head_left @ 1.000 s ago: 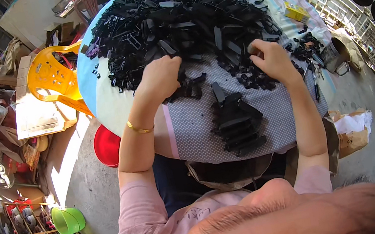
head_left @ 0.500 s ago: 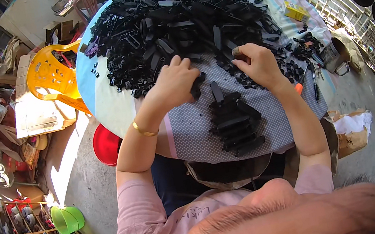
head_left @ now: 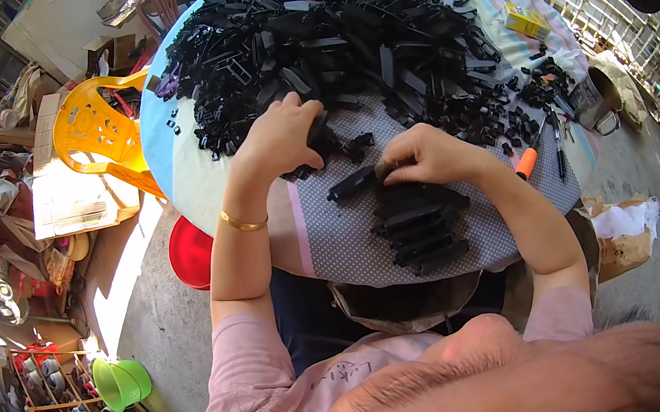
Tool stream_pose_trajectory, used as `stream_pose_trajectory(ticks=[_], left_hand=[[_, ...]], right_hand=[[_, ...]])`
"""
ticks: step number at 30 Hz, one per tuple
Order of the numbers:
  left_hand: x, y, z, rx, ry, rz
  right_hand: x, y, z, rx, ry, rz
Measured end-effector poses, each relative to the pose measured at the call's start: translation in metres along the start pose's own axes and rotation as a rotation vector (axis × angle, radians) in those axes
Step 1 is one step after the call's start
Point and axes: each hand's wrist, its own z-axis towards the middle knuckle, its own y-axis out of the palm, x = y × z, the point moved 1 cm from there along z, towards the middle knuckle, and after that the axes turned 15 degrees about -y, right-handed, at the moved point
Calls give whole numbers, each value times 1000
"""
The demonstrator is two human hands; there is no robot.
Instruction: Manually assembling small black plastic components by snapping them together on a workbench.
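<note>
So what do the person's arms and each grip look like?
Short, pale pink sleeves cover the upper arms, and the forearms are bare. A shiny gold-coloured bangle circles the left wrist. No gloves show on the left grip or right grip.

The heap of parts (head_left: 318, 40) and the smaller stack (head_left: 421, 230) are black. The cloth (head_left: 336, 240) shows grey with small white dots in front, bordered by a pink stripe, with cream and light blue toward the left edge and pastel stripes on the right. The box (head_left: 527, 19) is yellow, the handle (head_left: 526, 163) orange, the pen (head_left: 559, 148) black. Chair (head_left: 115, 138) deep yellow; basin (head_left: 191, 252) red; bucket (head_left: 118, 383) lime green; shirt (head_left: 241, 354) pale pink; bangle (head_left: 245, 224) gold.
</note>
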Motion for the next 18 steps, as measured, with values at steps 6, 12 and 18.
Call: stream_pose_trajectory(ticks=[6, 12, 18], left_hand=[[7, 12, 9, 22, 166, -57], [22, 30, 27, 149, 199, -296], [36, 36, 27, 151, 73, -647]], right_hand=[[5, -6, -5, 205, -44, 50], [13, -19, -8, 604, 213, 245], [28, -17, -11, 755, 157, 142]])
